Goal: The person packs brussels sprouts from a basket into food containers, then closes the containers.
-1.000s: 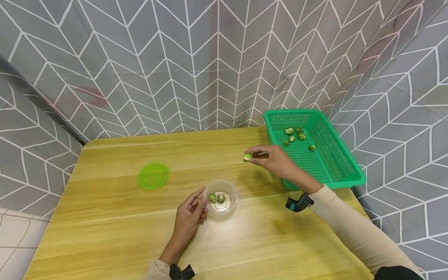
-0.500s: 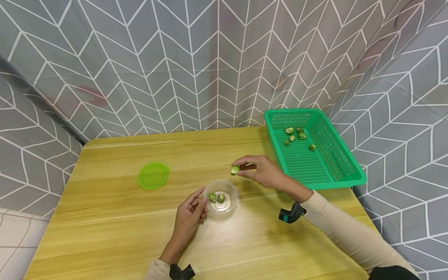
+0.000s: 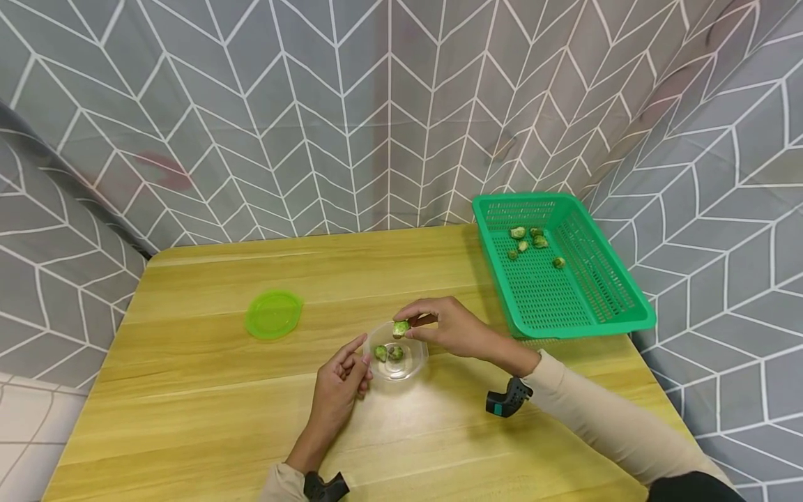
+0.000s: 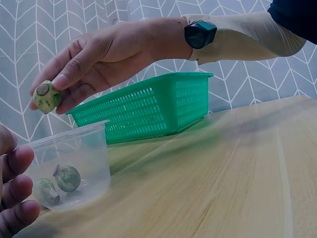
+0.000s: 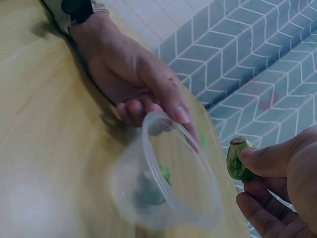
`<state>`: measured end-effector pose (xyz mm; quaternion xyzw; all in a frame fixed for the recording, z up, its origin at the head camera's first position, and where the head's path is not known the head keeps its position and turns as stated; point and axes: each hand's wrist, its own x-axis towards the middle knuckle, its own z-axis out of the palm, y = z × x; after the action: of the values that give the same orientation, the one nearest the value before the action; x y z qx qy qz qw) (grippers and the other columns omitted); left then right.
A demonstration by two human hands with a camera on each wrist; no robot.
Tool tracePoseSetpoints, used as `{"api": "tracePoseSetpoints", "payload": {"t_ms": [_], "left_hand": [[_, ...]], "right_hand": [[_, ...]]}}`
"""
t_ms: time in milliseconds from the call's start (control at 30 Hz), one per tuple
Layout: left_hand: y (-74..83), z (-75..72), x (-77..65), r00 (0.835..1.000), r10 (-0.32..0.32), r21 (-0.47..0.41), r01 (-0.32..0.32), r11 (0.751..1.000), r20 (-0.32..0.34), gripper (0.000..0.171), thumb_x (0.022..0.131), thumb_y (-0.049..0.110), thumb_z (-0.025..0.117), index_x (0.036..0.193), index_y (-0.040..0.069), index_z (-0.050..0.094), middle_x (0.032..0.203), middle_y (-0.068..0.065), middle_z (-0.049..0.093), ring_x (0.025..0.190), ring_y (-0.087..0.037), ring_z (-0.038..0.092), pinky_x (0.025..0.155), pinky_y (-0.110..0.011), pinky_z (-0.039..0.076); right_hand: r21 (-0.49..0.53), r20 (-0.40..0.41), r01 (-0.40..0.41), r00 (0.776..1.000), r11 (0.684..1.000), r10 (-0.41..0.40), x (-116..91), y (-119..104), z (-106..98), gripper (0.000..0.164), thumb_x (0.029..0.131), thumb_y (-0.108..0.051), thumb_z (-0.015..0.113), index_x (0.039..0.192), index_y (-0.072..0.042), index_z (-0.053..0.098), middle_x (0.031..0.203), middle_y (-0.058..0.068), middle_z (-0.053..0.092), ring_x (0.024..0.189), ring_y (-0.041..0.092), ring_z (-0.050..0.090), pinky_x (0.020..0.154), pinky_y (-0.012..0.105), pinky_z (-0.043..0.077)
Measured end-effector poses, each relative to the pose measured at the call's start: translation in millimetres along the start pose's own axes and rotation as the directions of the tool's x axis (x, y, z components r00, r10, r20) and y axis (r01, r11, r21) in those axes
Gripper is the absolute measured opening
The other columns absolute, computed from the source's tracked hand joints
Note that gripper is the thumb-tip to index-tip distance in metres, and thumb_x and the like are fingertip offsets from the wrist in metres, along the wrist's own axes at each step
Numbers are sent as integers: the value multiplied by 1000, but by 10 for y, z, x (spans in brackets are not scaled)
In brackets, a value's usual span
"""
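Observation:
My right hand (image 3: 454, 326) pinches a green Brussels sprout (image 3: 401, 329) between thumb and fingers, over the far rim of a clear plastic container (image 3: 414, 366). In the left wrist view, that sprout (image 4: 47, 97) is above the rim with its cut stem end showing. Two more sprouts (image 4: 67, 178) lie on the container's bottom. My left hand (image 3: 339, 387) rests on the table at the container's left side. Its thumb and extended index finger touch the wall near the rim, while the other fingers bend loosely, as the right wrist view shows.
A green perforated basket (image 3: 592, 328) stands at the table's right back, with several sprouts (image 3: 539, 242) inside, mostly toward its far left. A bright green lid (image 3: 274, 315) lies flat on the wooden table (image 3: 207, 390) to the left. Patterned grey curtains (image 3: 351, 118) surround the table.
My right hand has moved left and toward me from beside the basket, bringing the Brussels sprout over the container's far rim. The left hand and container have stayed in place.

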<state>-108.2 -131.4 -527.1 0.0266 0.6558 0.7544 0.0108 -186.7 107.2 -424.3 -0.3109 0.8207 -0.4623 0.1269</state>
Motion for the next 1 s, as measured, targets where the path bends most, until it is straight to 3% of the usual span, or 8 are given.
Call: {"api": "tracePoseSetpoints", "payload": {"t_ms": [400,700,1000], "left_hand": [[-9,-13,5,1000,11,2,-11,1000,10,42,100,20,66,139,8,59,78,-21,63,59,-10,55,48,-21,49],[-15,-19,0,1000,12,6,-12,1000,15,43,100,21,66,140,9,58,79,-23,63,59,-10,56,48,-21,49],[-7,-14,-1,1000,10,8,-11,1000,16,43,100,21,65,141,8,57,79,-25,62,59,-10,55,48,-22,49]], "right_hand": [[-37,66,21,998,999,-18,35,-6,234,26,92,-6,74,118,-7,74,119,3,72,111,18,66,95,38,57],[-138,127,48,991,989,-30,40,-36,348,26,91,-9,76,117,-11,74,117,-1,72,112,14,65,97,37,55],[-196,187,66,982,978,-28,66,-4,421,26,91,-9,76,117,-9,74,114,2,73,102,11,67,87,25,56]]}}
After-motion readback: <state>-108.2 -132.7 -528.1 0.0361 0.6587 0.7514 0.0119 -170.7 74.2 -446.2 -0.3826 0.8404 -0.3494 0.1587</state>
